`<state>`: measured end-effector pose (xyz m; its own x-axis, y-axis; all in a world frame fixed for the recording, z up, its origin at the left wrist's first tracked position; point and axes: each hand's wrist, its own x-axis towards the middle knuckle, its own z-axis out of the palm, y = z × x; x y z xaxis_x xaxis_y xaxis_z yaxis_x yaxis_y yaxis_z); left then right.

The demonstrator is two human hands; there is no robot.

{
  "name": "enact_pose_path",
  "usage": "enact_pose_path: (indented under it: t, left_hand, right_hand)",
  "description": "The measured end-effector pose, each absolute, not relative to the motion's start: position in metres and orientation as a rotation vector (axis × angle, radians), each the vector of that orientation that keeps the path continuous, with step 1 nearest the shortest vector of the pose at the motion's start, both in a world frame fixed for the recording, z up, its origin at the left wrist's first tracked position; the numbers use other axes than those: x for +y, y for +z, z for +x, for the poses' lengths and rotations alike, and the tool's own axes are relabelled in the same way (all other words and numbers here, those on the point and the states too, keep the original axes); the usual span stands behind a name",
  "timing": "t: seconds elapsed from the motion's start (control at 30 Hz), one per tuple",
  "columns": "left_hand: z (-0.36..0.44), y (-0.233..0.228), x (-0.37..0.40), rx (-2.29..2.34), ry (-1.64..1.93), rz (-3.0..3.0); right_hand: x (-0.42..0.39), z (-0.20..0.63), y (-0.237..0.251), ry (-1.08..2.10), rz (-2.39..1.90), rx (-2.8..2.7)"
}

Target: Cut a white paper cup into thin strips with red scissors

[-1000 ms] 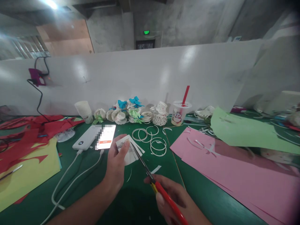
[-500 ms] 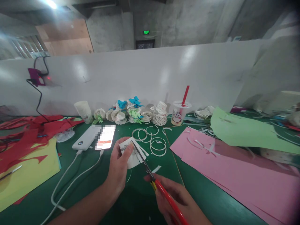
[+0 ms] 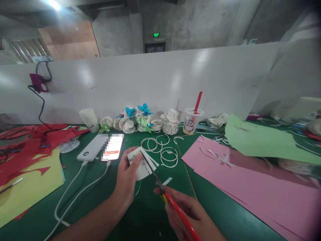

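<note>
My left hand (image 3: pixel 127 175) pinches a piece of white paper (image 3: pixel 144 170) with dark marks, thumb on top; a few narrow strips fan out along its right side. In my right hand (image 3: pixel 185 209) is a pair of scissors (image 3: pixel 177 207) with red handles and a bit of yellow. The blades lie across the paper, their tips near my left thumb. A small white paper scrap (image 3: pixel 167 181) rests on the table beside the blades. Just beyond the paper are several thin white rings (image 3: pixel 169 157).
A phone (image 3: pixel 113 147) and a power bank (image 3: pixel 91 148), both cabled, lie at left. Behind stand white paper cups (image 3: pixel 89 118), paper crafts (image 3: pixel 129 124) and a drink cup (image 3: pixel 192 122) with a red straw. Pink sheets (image 3: pixel 250 180) cover the right; red (image 3: pixel 32 147) and yellow paper (image 3: pixel 37 187) the far left.
Almost nothing differs. Both hands, the paper and the scissors keep nearly the same position, with only a very slight shift of the whole view.
</note>
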<state>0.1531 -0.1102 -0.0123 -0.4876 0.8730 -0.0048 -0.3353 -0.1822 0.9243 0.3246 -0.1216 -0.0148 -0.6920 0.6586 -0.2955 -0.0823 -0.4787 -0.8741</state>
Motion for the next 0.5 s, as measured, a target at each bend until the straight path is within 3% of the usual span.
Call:
enact_pose_path:
  t: [0.5]
  left_hand:
    - [0.147, 0.003, -0.104, 1.132, 1.895, 0.582]
  right_hand:
    - [-0.125, 0.325, -0.011, 2.189, -0.822, -1.416]
